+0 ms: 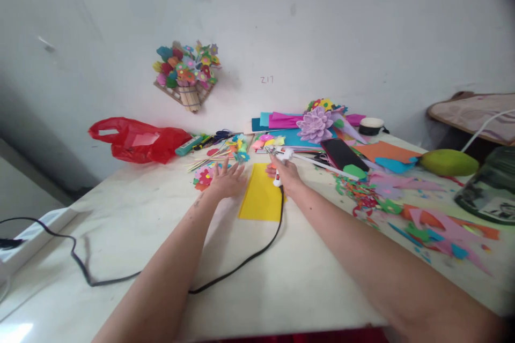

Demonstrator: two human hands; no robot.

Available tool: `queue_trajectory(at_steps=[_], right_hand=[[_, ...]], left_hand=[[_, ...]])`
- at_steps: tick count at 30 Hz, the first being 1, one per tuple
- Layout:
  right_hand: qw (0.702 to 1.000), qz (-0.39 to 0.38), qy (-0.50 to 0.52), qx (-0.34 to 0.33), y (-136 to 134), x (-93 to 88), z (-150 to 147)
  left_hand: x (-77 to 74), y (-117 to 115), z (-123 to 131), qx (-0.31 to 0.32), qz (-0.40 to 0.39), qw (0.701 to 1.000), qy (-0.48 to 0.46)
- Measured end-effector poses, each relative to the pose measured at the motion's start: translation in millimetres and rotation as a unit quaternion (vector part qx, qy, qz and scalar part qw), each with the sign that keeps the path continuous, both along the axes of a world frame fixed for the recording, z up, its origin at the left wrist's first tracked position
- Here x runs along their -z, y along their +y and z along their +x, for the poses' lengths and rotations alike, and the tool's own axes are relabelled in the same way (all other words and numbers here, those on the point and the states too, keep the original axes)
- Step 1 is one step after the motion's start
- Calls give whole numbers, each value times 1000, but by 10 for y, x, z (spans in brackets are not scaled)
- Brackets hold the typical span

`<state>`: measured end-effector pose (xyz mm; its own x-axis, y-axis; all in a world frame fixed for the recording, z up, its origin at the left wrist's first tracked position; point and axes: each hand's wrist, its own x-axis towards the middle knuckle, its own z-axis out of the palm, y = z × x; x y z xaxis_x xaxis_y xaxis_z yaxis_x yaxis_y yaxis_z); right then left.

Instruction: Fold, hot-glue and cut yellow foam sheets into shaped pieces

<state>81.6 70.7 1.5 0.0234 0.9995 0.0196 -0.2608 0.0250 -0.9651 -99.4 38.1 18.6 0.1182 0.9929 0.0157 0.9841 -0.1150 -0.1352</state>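
In the head view my right hand [288, 174] is wrapped round a white hot glue gun [285, 153]. A long white glue stick [322, 164] juts from its back end toward the right, and a black cord [277, 230] hangs from the handle. Under the gun lies a yellow sheet [259, 198], flat on the table. My left hand [227, 181] rests with spread fingers just left of that sheet, holding nothing. Beside it are paper flower cutouts [203, 176], and several small coloured flowers [240, 149] lie beyond its fingertips.
A red plastic bag [140, 139] sits back left, near thin sticks [205, 161]. Rightward are a purple flower [316, 124], a black phone [344, 155], coloured scraps [362, 193] and a large jar [491, 187]. The cord crosses the table to a power strip [38, 236].
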Motion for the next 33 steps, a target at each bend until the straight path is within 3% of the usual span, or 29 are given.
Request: queue_trajectory(at_steps=[3,8,14,22,33], right_hand=[[999,-15,6,-43,-121,-71,2],[990,-64,-66,-103,-315,-129,-86],[992,-45,-90,-80,-293,-36,-167],[991,-3,-125,-50,-222,87,-201],[993,8,-110,-36,-264,98,-181]], left_hand=[[20,-114,-15,7,-10,1000,-5],[110,-308,10,22,-15,1000,-12],[156,-452,116,27,22,999,-3],[210,-408,86,-11,79,997,-6],[123,-454,-97,-6,-28,998,-52]])
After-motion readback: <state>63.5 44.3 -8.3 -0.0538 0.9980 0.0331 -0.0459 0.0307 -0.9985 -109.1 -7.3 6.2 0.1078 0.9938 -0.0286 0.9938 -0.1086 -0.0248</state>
